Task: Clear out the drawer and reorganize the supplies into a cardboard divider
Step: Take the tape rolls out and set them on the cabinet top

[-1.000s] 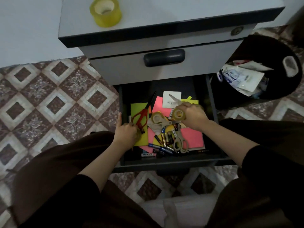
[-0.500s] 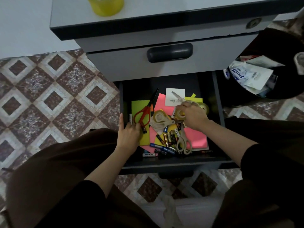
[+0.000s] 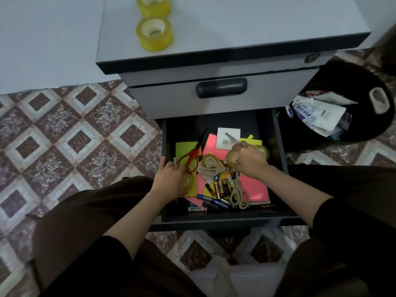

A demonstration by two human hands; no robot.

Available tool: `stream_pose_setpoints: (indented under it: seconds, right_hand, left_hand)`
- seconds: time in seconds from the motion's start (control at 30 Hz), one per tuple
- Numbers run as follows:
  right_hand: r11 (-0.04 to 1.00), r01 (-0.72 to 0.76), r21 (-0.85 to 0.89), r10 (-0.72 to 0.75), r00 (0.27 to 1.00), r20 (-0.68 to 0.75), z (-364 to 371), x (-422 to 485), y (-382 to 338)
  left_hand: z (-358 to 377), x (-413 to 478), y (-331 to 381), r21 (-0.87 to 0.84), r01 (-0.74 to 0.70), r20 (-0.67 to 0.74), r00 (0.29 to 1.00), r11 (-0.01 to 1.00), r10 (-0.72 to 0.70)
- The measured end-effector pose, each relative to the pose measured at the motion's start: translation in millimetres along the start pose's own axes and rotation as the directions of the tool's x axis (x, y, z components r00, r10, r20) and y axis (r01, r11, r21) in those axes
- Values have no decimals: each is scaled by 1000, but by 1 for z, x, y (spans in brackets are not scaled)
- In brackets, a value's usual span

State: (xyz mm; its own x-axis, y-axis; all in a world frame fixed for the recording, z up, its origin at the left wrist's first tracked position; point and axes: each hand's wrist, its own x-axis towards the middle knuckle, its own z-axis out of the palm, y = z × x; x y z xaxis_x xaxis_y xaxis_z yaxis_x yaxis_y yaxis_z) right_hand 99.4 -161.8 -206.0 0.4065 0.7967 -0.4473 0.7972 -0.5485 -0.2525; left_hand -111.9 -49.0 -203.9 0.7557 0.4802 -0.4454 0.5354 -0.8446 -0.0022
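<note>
The open drawer (image 3: 278, 159) holds coloured paper sheets (image 3: 255, 187), red scissors (image 3: 190, 157), beige scissors (image 3: 237, 194), several batteries (image 3: 222, 188), pens and a tape roll (image 3: 211, 160). My right hand (image 3: 249, 159) is closed around a clear tape roll (image 3: 232, 157) above the pink paper. Another roll (image 3: 264, 151) lies just behind that hand. My left hand (image 3: 170, 179) rests at the drawer's left side, its fingers curled on a clear tape roll (image 3: 187, 182). No cardboard divider is in view.
Two yellow tape rolls (image 3: 154, 33) stand on the grey cabinet top (image 3: 235, 28). The upper drawer (image 3: 220, 90) is closed. A black bin (image 3: 342, 108) full of paper waste stands to the right. Patterned tile floor (image 3: 75, 136) lies to the left, and my knees frame the drawer.
My left hand slid from the red scissors' handle toward me and closed on a tape roll. My right hand kept its roll. The view tilted up, showing a second yellow roll.
</note>
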Motion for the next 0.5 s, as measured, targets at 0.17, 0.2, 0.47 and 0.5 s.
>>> stream_pose_setpoints:
  seconds: [0.17,0.2,0.47,0.5]
  right_hand:
    - [979,2,203,19,995,-102,-31,-17,-15]
    - [966,15,256,20,991,-131,-38,-21,-18]
    - [874,139,465,27,943,-332,-106,-57,-45]
    - [860,152,486,33,936,-351,-117,-61,-47]
  left_hand:
    - [-38,-6,0,-257,75,-66,993,964,-94]
    - [-47,-8,1,-330,93,-90,987,939,-130]
    - [-131,-37,5,-586,-42,-374,900,809,-224]
    - [-140,-41,5,-588,-46,-397,886,807,-239]
